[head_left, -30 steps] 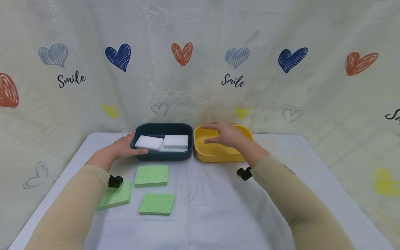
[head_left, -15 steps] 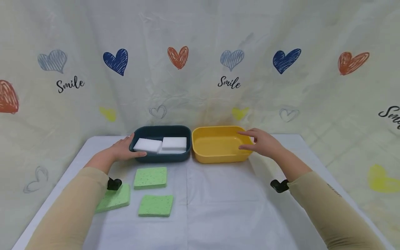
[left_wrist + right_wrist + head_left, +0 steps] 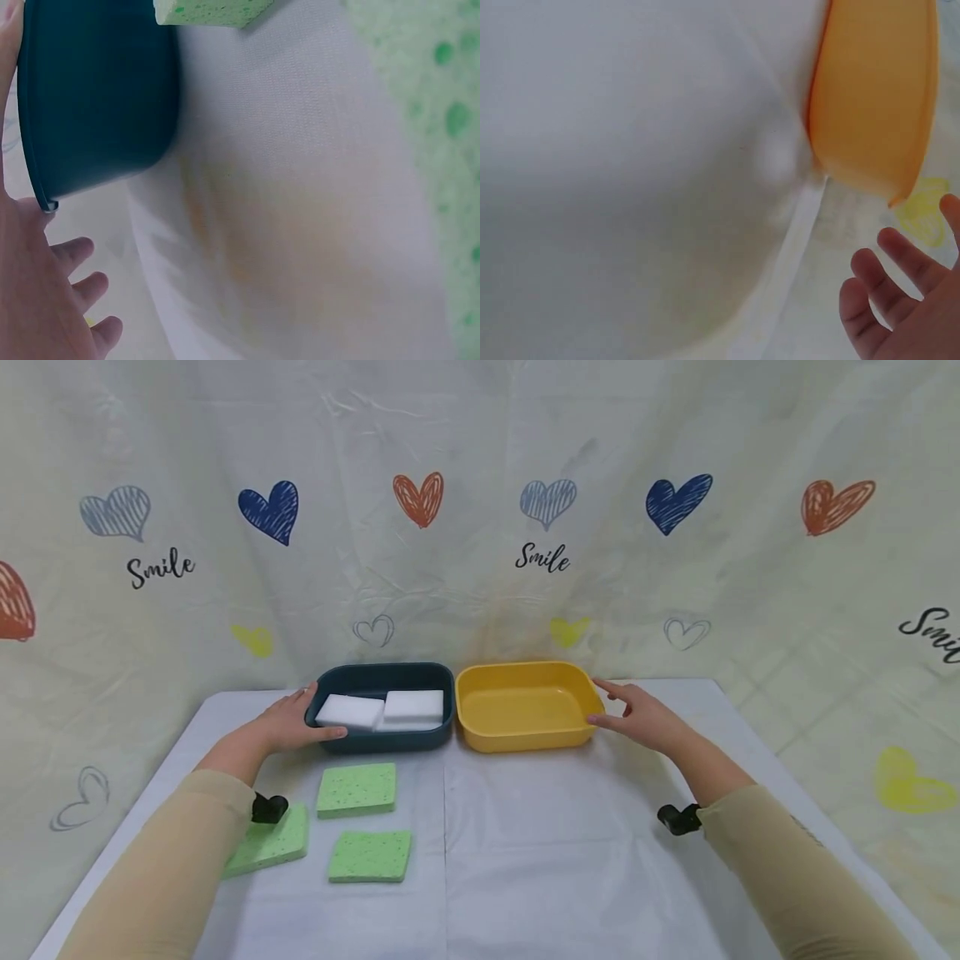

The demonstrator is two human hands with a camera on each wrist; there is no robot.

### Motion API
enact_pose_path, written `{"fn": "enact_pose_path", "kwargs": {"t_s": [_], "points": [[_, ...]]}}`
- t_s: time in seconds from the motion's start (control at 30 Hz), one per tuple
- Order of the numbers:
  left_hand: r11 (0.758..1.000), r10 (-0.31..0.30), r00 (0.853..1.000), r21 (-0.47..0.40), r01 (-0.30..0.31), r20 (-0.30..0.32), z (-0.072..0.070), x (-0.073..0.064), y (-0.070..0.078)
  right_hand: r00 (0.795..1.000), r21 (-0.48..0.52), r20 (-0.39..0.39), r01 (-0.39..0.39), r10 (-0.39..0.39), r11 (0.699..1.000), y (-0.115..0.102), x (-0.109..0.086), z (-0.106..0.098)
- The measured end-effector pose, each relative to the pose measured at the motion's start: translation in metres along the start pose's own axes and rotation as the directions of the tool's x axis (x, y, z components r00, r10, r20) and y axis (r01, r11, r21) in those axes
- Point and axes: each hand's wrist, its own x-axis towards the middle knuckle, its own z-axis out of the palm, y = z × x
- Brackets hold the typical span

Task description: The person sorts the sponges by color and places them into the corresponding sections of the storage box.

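Note:
My left hand [image 3: 281,727] rests at the left end of a dark teal tray [image 3: 397,742], its thumb along the front rim. In the left wrist view, the fingers of that hand [image 3: 34,285] spread past the tray corner. White foam blocks [image 3: 349,712] lie inside the teal tray. To its right sits a yellow tray [image 3: 525,742], with bare floor visible inside. My right hand [image 3: 648,718] is at its right end, thumb and fingertips right at the rim. In the right wrist view, the other fingers of my right hand [image 3: 911,307] are spread below the tray corner.
Several green sponges lie in front of the teal tray: one just ahead of it [image 3: 356,790], one nearer [image 3: 371,857], and one [image 3: 273,842] partly under my left forearm. A white cloth [image 3: 525,860] covers the table. Behind hangs a curtain [image 3: 480,577] printed with hearts.
My right hand has moved right, from over the yellow tray to its right end, and its fingertips now reach the rim. The left hand stays at the teal tray; the view has shifted slightly.

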Motion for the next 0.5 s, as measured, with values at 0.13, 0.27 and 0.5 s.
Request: {"fn": "enact_pose_path", "kwargs": {"t_s": [0.13,0.27,0.5], "points": [[1.000,-0.004,1.000,0.003,0.004,-0.011,0.002,0.001,-0.003,0.998,0.045,0.045,-0.040,0.038,0.998,0.004,0.004,0.011],[1.000,-0.005,1.000,0.013,0.006,-0.024,0.003,0.002,-0.003,0.997,0.072,0.066,-0.047,0.042,0.996,0.007,0.007,0.020],[0.999,0.010,0.997,0.051,-0.006,-0.073,0.003,0.000,-0.001,0.995,0.104,0.074,-0.068,0.061,0.992,0.004,0.006,0.024]]}}
